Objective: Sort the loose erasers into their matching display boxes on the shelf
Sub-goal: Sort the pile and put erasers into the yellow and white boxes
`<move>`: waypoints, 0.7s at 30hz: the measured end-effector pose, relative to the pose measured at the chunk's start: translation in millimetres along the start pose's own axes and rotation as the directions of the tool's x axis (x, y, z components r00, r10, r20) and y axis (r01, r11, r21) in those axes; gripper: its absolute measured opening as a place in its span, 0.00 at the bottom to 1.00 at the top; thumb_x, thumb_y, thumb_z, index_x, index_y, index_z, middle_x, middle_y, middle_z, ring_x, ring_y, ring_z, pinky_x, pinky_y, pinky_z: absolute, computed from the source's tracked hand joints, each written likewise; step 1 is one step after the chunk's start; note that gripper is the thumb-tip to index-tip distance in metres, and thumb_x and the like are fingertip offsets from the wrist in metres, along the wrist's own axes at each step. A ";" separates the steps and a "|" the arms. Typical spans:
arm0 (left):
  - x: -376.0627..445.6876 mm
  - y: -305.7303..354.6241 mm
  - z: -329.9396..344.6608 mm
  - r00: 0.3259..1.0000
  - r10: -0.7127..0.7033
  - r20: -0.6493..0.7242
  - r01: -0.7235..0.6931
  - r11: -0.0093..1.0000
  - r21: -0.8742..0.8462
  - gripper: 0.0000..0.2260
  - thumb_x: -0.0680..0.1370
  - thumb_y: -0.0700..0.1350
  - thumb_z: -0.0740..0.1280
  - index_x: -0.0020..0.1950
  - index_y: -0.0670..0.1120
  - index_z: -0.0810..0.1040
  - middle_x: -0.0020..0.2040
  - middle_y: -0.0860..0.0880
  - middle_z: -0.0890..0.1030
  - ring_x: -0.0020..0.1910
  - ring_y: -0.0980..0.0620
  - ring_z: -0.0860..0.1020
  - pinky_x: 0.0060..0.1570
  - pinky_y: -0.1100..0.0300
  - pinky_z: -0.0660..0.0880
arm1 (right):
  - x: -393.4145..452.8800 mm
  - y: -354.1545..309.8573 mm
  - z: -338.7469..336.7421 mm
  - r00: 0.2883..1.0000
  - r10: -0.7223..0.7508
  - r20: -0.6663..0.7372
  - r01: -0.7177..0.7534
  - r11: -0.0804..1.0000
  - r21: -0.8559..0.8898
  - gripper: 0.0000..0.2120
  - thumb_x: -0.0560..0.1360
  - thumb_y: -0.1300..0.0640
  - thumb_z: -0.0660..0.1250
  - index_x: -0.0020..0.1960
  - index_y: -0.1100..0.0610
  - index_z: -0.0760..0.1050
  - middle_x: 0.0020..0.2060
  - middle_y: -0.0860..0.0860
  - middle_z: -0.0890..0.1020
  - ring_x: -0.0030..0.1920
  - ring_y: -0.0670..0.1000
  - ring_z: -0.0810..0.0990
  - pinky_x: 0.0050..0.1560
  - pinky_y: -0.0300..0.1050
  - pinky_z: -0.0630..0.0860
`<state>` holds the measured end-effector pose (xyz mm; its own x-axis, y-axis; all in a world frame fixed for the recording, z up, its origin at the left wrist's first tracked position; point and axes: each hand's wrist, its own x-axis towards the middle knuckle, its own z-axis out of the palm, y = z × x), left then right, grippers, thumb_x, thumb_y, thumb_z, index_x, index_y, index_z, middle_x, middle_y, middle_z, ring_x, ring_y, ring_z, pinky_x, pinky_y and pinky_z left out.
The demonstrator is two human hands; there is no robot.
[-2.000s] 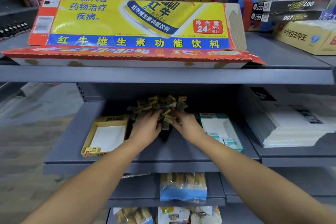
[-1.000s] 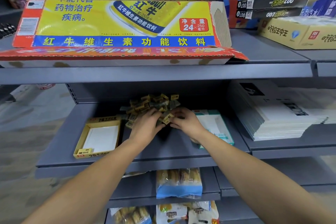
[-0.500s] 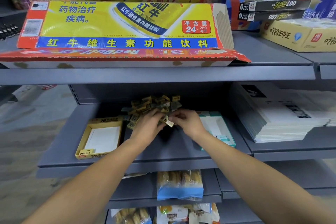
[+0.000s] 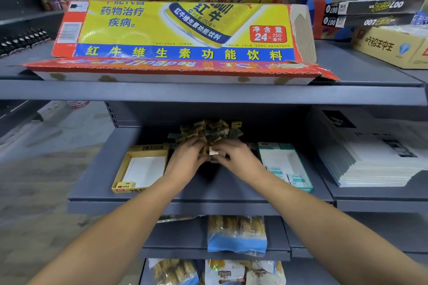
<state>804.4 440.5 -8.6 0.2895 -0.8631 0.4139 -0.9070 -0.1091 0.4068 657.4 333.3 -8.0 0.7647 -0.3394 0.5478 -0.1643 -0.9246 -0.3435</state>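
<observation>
Loose erasers (image 4: 208, 131) heaped at rear of middle shelf (image 4: 176, 195), between yellow display box (image 4: 120, 174) on left and teal display box (image 4: 301, 169) on right. Left hand (image 4: 185, 159) and right hand (image 4: 234, 154) at front of heap, fingers curled, jointly pinching one eraser (image 4: 213, 151). Single eraser (image 4: 125, 184) inside yellow display box.

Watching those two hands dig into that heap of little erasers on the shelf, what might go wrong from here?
1. The eraser pile sits loosely heaped at the back of the shelf; both the left hand and right hand work its front edge, so pieces may tumble away.
2. The pile mixes yellowish and greenish wrappers in dim light, so one could land in the wrong box: the yellow box or the teal box.
</observation>
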 end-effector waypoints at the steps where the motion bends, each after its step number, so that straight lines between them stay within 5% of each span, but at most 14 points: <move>1: -2.8 -3.3 -2.6 1.000 -0.007 0.000 0.007 1.000 -0.004 0.14 0.74 0.46 0.72 0.58 0.44 0.80 0.58 0.47 0.79 0.57 0.47 0.77 0.54 0.55 0.74 | 2.7 -2.4 2.9 1.000 -0.025 0.013 0.025 1.000 -0.017 0.09 0.72 0.63 0.72 0.51 0.61 0.82 0.49 0.55 0.83 0.51 0.54 0.82 0.52 0.48 0.78; 11: -57.3 -62.9 -56.6 0.971 -0.202 -0.130 0.215 0.972 0.098 0.16 0.73 0.42 0.72 0.61 0.44 0.79 0.57 0.45 0.78 0.55 0.44 0.77 0.52 0.54 0.73 | 47.0 -60.2 59.3 0.992 -0.087 0.093 0.074 0.988 0.134 0.09 0.74 0.60 0.70 0.54 0.60 0.81 0.51 0.55 0.82 0.51 0.55 0.80 0.52 0.48 0.77; 18: -114.8 -107.7 -97.4 0.895 -0.386 -0.225 0.430 0.880 0.202 0.10 0.72 0.35 0.70 0.53 0.38 0.80 0.48 0.39 0.79 0.46 0.36 0.78 0.42 0.47 0.76 | 62.5 -100.7 106.7 0.946 -0.106 0.307 0.053 0.983 0.176 0.07 0.75 0.54 0.70 0.50 0.55 0.81 0.46 0.51 0.81 0.48 0.51 0.79 0.49 0.48 0.76; 21: -132.5 -118.1 -105.7 0.869 -0.423 -0.257 0.473 0.861 0.185 0.12 0.73 0.35 0.69 0.56 0.40 0.80 0.50 0.41 0.79 0.49 0.37 0.78 0.47 0.49 0.76 | 62.3 -112.6 119.4 0.912 -0.115 0.394 0.046 0.982 0.181 0.04 0.74 0.57 0.69 0.48 0.55 0.82 0.45 0.51 0.81 0.47 0.50 0.79 0.50 0.48 0.77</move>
<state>905.5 619.9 -25.3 0.7134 -0.5774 0.3970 -0.7007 -0.5936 0.3958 797.9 436.8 -26.2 0.9616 -0.1350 0.2389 -0.0134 -0.8927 -0.4504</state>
